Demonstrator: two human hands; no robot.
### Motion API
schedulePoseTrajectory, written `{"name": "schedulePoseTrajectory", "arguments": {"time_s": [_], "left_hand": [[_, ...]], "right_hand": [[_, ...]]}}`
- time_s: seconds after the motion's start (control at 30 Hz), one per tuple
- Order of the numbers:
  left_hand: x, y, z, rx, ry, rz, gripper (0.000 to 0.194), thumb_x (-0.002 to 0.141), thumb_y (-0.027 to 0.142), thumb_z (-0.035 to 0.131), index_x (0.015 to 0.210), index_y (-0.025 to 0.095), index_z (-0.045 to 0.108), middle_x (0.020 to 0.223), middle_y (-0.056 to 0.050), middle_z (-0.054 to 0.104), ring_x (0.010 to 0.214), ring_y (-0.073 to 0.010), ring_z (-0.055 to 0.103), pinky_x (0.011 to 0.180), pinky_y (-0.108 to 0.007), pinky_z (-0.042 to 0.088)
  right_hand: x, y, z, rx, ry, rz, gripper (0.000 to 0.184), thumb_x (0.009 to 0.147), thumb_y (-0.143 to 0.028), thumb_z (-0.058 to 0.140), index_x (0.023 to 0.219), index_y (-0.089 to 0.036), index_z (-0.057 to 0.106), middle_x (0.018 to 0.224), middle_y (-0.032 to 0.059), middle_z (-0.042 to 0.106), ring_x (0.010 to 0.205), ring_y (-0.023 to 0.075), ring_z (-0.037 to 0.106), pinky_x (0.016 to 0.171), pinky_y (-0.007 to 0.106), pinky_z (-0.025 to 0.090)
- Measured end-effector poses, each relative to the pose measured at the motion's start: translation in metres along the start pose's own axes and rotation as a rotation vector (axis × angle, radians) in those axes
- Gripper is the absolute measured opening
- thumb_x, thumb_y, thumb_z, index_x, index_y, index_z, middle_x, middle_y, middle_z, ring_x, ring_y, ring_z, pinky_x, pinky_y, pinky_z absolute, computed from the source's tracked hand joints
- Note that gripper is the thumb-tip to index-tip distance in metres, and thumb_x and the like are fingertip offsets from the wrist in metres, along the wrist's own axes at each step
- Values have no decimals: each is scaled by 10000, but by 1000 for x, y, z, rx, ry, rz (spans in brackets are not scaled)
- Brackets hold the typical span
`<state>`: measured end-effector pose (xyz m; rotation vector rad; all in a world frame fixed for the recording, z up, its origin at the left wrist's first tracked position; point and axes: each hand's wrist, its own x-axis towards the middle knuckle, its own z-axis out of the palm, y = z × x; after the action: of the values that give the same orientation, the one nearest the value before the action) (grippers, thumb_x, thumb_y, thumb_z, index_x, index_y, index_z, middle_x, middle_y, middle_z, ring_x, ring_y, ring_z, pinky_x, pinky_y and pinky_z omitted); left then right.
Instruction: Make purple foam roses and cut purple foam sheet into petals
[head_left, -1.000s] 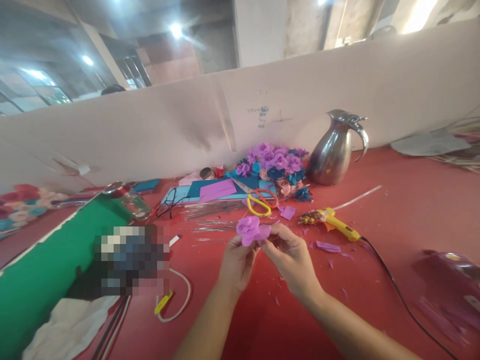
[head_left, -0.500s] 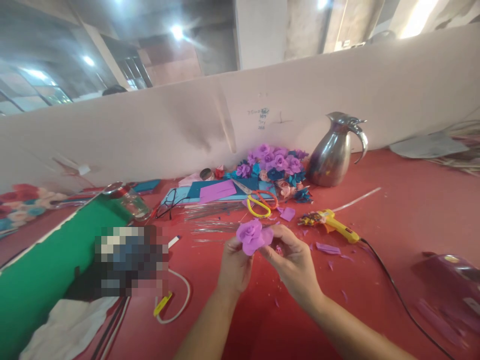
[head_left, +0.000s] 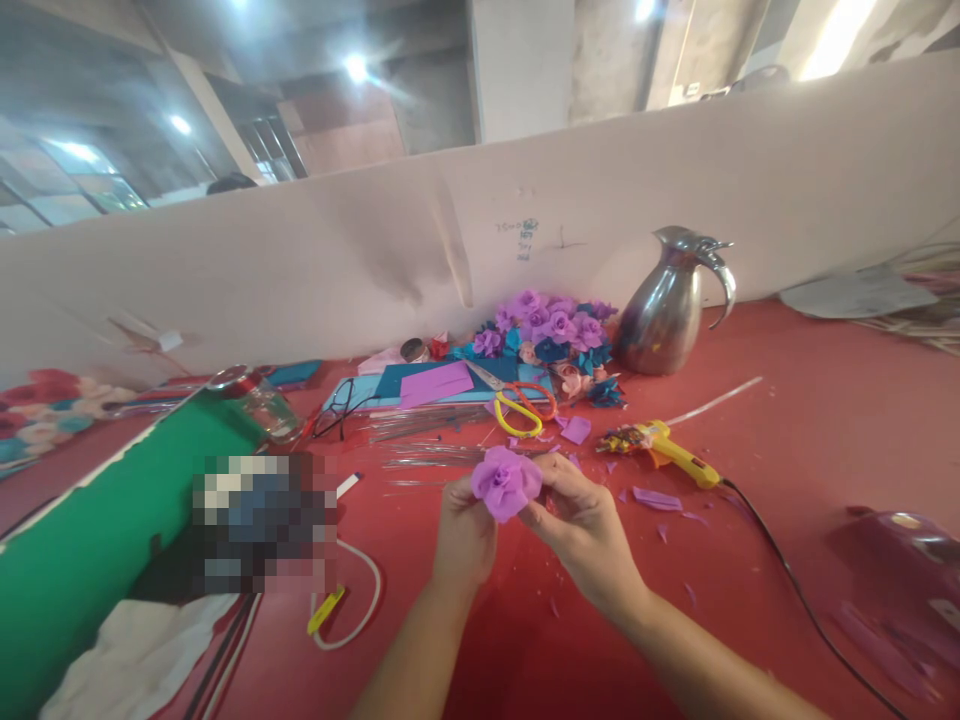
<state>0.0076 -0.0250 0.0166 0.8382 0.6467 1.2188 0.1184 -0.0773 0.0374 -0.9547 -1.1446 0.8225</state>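
Note:
Between my two hands is a purple paper flower [head_left: 506,484], its open face turned up toward me. My left hand [head_left: 463,530] is closed behind it, with its fingertips hidden by the petals. On the other side, my right hand [head_left: 581,515] pinches the outer petals with thumb and fingers. Just beyond lie thin metal wires [head_left: 427,455] and scissors [head_left: 517,405] with one yellow and one orange handle. To the right of my hands rests a yellow glue gun [head_left: 671,450] with a glue stick in its back end.
A pile of purple, blue and pink paper flowers [head_left: 555,325] stands against the partition. Beside it is a steel jug [head_left: 664,310]. Purple paper sheets [head_left: 435,384], a glass jar [head_left: 259,400], a green box wall [head_left: 90,520] and a dark power cord [head_left: 795,580] are around.
The purple flower has turned so its centre faces me more fully, and its petals look rounder. My hands have shifted only slightly.

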Motion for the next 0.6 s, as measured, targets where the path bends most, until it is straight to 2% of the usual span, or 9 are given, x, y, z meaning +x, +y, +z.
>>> {"name": "schedulePoseTrajectory", "arguments": {"time_s": [0.13, 0.27, 0.43, 0.6], "left_hand": [[1, 0, -2, 3, -30, 46, 140, 524, 176, 811, 604, 257, 729, 611, 47, 677, 587, -100, 556, 643, -241, 455], [1, 2, -4, 100, -70, 73, 129, 576, 196, 789, 686, 254, 753, 633, 28, 687, 646, -136, 584, 699, -287, 465], [-1, 1, -2, 85, -98, 66, 98, 581, 232, 789, 668, 258, 754, 608, 25, 685, 700, -171, 614, 744, -321, 469], [-3, -2, -2, 84, -101, 51, 105, 582, 195, 779, 670, 248, 754, 628, 18, 697, 739, -187, 626, 771, -333, 470]], "right_hand": [[0, 3, 0, 31, 4, 20, 92, 790, -243, 661, 870, -268, 698, 833, 17, 585, 763, 170, 490, 690, 296, 403], [1, 3, 0, 33, -14, 14, 58, 785, -222, 665, 832, -252, 682, 834, 15, 592, 777, 169, 506, 702, 291, 406], [2, 3, 0, 61, -27, -1, 34, 773, -215, 672, 755, -225, 645, 768, 0, 557, 749, 160, 496, 688, 280, 403], [2, 5, 0, 62, -19, 10, 31, 793, -233, 649, 770, -222, 631, 768, 2, 546, 753, 163, 493, 693, 285, 404]]}}
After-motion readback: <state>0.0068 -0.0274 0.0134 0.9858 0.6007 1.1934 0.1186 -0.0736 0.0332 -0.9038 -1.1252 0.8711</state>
